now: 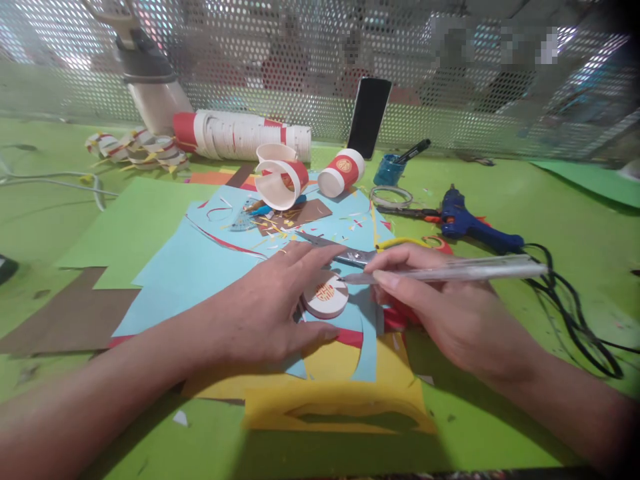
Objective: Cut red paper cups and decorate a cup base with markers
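My left hand (270,313) lies over the blue paper, thumb and fingers curved around a round white disc (320,305) with an orange printed emblem. A darker patch shows at the disc's upper right edge. In my right hand (440,307) is a slim craft knife (465,268) with a pale, clear-looking handle, pinched between thumb and fingers. Its pointed tip reaches the upper right of the disc. Just beyond the left fingertips lie scissors (353,256), partly covered by my hands. Blue paper (165,293) and yellow paper (335,407) are beneath.
Cut red-and-white paper cups (283,181) and a whole cup (343,172) stand behind, near a stack of cups (240,135). A phone (369,117) leans on the mesh screen. At right are a blue glue gun (473,223), its black cord, and a tape roll (391,197).
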`<state>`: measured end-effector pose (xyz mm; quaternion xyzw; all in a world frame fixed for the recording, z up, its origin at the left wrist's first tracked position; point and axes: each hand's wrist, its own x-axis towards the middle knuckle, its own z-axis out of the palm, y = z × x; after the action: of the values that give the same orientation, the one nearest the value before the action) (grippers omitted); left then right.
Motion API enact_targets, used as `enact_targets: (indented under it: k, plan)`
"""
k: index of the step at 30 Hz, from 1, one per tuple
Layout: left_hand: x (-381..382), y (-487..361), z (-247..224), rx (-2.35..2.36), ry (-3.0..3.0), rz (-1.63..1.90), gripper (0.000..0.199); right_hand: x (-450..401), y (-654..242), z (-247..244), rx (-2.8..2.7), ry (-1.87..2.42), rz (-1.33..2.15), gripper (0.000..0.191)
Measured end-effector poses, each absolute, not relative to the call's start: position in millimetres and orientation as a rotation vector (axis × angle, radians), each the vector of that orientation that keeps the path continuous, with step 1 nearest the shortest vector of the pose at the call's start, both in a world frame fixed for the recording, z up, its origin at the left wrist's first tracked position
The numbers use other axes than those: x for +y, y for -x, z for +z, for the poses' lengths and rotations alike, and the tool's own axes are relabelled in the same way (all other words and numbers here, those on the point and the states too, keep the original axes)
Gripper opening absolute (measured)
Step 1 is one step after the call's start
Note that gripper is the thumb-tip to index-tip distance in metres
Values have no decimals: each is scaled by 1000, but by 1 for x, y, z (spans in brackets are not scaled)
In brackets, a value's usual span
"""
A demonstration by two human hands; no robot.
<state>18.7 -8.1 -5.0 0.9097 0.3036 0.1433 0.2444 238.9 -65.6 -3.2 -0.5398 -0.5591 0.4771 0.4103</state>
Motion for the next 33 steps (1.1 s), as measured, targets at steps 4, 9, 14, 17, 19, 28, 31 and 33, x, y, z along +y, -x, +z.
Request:
enact_targets:
  k: [4, 9, 14, 17, 19, 28, 31, 33]
  plan:
    - [-10, -24, -10, 898, -2489, 446, 77, -63, -235, -2, -1365, 1330, 1233, 19]
    - [-8, -23, -14, 889, -2490, 508, 67, -62, -235, -4, -1335, 1286, 1254, 22]
    - [-6, -16, -6, 731, -2431, 463, 73, -63, -237, -8, -1282, 1254, 1261, 23]
    - [-6, -13, -3, 688, -2403, 428, 85, -63, -237, -7, -1268, 1261, 1273, 23]
    - [-5, -13, -2, 656, -2391, 420, 87, -63, -237, -7, -1279, 1271, 1281, 24]
    - [-7, -26, -8, 922, -2448, 518, 74, -64, -239, -9, -1306, 1299, 1272, 25]
    - [-9, -28, -12, 979, -2486, 527, 65, -63, -238, -8, -1315, 1300, 1266, 26]
    - [-8, -26, -12, 976, -2461, 519, 63, -63, -237, -7, -1308, 1304, 1280, 25]
